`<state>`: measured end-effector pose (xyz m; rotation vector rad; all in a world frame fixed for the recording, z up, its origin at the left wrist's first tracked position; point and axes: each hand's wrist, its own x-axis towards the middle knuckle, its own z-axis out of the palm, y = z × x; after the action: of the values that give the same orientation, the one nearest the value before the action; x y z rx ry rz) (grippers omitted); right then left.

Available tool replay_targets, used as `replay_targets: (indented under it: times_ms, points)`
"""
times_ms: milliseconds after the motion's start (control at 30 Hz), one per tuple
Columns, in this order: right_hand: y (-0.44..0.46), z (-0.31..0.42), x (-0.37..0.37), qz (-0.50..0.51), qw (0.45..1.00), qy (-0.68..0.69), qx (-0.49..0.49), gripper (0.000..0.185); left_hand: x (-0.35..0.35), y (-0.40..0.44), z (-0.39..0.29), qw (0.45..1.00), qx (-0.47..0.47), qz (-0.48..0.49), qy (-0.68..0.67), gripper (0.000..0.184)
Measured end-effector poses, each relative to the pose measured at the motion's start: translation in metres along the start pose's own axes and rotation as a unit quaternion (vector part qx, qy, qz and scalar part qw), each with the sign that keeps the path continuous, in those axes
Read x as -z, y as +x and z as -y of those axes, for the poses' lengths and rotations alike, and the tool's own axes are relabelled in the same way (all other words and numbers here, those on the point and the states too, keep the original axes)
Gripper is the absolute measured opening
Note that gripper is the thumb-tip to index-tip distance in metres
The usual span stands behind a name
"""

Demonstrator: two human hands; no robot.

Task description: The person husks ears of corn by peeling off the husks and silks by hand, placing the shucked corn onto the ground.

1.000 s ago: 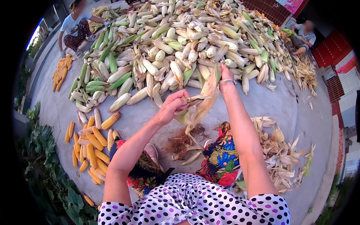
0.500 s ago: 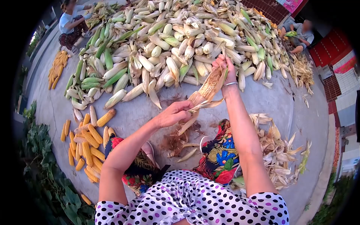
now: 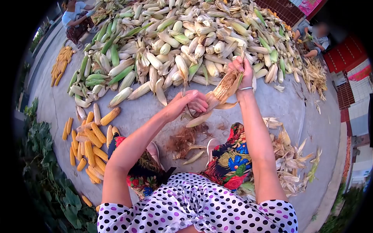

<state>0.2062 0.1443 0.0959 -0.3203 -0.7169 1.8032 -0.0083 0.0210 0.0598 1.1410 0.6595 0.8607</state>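
Note:
A partly husked ear of corn (image 3: 223,88) is held at a slant above the ground, its kernels bare along the middle and dry husk folded back around it. My right hand (image 3: 241,72), with a bracelet at the wrist, is closed around the upper end. At the lower end, my left hand (image 3: 191,104) has its fingers curled in beside the peeled husk (image 3: 199,120). Dark strands show under those fingers, but what they grip is hidden.
Ahead lies a big heap of unhusked corn (image 3: 171,42). Bare yellow cobs (image 3: 90,143) lie at left, stripped husks (image 3: 289,163) at right. Brown corn silk (image 3: 184,139) sits between my feet. One person (image 3: 75,21) works at far left, another (image 3: 314,39) at far right.
The ear and my right hand have shifted slightly right. My left hand has moved up a little and turned, from pinching the husk to curled fingers beside the lower end.

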Motion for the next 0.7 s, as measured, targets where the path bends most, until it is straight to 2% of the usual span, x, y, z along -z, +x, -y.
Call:
replay_targets:
  times_ms: [100, 133, 267, 367, 433, 533, 633, 700]
  points:
    - [-0.009, -0.017, -0.024, 0.002, 1.0, 0.019, -0.019, 0.03, 0.001, 0.01, 0.014, 0.989, 0.106, 0.047, -0.096, 0.066]
    - [-0.013, -0.022, -0.03, 0.01, 0.999, 0.026, -0.03, 0.031, 0.003, 0.013, 0.018, 0.983, 0.129, 0.063, -0.119, 0.072]
    - [-0.028, -0.041, -0.052, 0.025, 0.989, 0.111, -0.098, 0.033, -0.009, 0.017, 0.011, 0.95, 0.097, 0.049, -0.292, 0.08]
    - [-0.032, -0.045, -0.059, 0.039, 0.981, 0.151, -0.112, 0.033, -0.013, 0.016, 0.003, 0.951, 0.085, 0.013, -0.296, 0.084]
    - [-0.035, -0.043, -0.065, 0.05, 0.972, 0.192, -0.127, 0.034, -0.01, 0.018, 0.007, 0.956, 0.05, 0.039, -0.286, 0.08]
    - [-0.031, -0.043, -0.062, 0.169, 0.934, 0.277, -0.148, 0.033, -0.006, 0.019, 0.007, 0.977, 0.014, 0.046, -0.208, 0.072]
    - [-0.031, -0.039, -0.06, 0.176, 0.932, 0.285, -0.14, 0.033, -0.007, 0.02, 0.006, 0.985, -0.009, 0.049, -0.167, 0.066]
    - [-0.031, -0.036, -0.058, 0.143, 0.958, 0.208, -0.135, 0.031, -0.009, 0.024, 0.009, 0.982, 0.0, 0.059, -0.178, 0.063]
